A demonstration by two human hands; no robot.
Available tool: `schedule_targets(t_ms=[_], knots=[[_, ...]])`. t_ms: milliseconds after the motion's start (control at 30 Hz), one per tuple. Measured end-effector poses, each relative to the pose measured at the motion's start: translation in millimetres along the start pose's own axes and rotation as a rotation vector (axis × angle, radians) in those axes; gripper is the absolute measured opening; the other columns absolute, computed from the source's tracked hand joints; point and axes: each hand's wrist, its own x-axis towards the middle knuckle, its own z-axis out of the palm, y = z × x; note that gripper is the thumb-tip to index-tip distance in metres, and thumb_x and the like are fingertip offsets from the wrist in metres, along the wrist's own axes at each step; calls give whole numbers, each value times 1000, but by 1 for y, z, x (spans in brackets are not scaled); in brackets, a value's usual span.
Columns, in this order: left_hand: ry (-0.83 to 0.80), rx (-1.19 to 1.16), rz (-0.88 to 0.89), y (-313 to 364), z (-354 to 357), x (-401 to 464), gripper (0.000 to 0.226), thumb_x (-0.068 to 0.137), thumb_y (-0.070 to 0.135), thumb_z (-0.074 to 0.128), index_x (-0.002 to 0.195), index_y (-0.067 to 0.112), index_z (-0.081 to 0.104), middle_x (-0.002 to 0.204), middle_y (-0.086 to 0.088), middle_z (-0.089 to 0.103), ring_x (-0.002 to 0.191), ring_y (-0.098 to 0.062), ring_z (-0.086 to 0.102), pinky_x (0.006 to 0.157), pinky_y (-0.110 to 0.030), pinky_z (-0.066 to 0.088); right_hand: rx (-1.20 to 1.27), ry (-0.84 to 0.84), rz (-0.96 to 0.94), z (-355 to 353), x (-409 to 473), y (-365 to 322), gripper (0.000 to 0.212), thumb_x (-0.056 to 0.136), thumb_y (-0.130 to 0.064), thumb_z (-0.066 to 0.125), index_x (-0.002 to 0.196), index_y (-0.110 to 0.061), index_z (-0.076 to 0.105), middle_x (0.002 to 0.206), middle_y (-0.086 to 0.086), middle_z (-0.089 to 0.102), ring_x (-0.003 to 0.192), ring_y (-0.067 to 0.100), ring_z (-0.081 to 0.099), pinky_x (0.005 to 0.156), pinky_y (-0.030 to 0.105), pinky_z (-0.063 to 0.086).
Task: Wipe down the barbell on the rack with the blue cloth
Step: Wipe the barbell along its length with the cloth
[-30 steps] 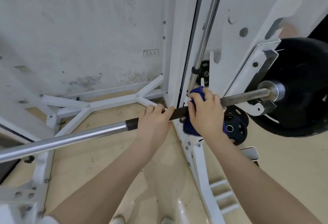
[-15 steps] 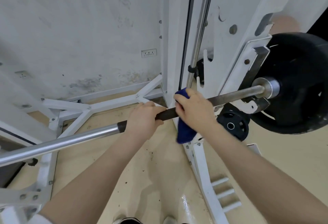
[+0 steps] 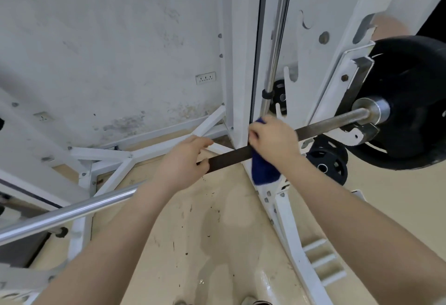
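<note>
1. The barbell (image 3: 231, 153) is long and lies across the rack (image 3: 243, 63), its far end pointing up and right to a black plate (image 3: 415, 111).
2. Left hand (image 3: 183, 162) fingers curl around the bar.
3. Right hand (image 3: 272, 137) fingers hold the blue cloth (image 3: 263, 172) on the bar, just right of the left fingers.

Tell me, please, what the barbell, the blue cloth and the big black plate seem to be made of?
Barbell: metal, probably steel; shiny and chrome-like on its left stretch, dull and dark between the hands, perhaps knurled or worn.
Blue cloth: soft fabric, possibly microfibre or terry; it hangs limp and looks fuzzy under the right hand.
Black plate: matte black surface, perhaps rubber-coated; its core cannot be seen.
</note>
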Motion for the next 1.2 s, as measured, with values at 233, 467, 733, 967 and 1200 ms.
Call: schedule_targets(t_ms=[233,467,733,967,1200], knots=[[-42,276,-86,-34,-14,-19,31,75,34,67,103,22,65,103,4,69,95,-21,60,78,-32,49,95,-150,-79,4,-12,-119,25,95,-26,40,103,-12,60,103,10,56,93,29,55,66,31,34],[-3,144,-108,-49,-15,-25,22,77,35,69,94,20,67,90,3,63,83,-12,49,59,-24,37,-36,148,5,11,-6,-79,15,79,-16,62,65,-10,63,63,9,56,55,29,56,50,31,47],[-52,53,-55,-57,-20,-29,14,77,17,64,91,14,67,73,1,55,68,-17,47,49,-24,32,2,224,-193,27,-19,-142,17,67,-19,66,53,-13,56,54,4,50,40,23,46,44,22,22],[-47,87,-1,-62,-17,-30,16,79,14,60,92,12,69,82,-6,67,67,-18,49,57,-27,40,7,263,226,22,-13,-121,22,80,-21,58,62,-10,64,59,7,54,47,25,50,42,23,34],[-45,106,23,-66,-17,-31,15,80,18,61,92,13,68,86,-5,67,77,-24,57,66,-35,48,-114,122,2,17,-12,-119,15,70,-21,72,61,-11,65,61,6,58,50,26,55,45,24,32]])
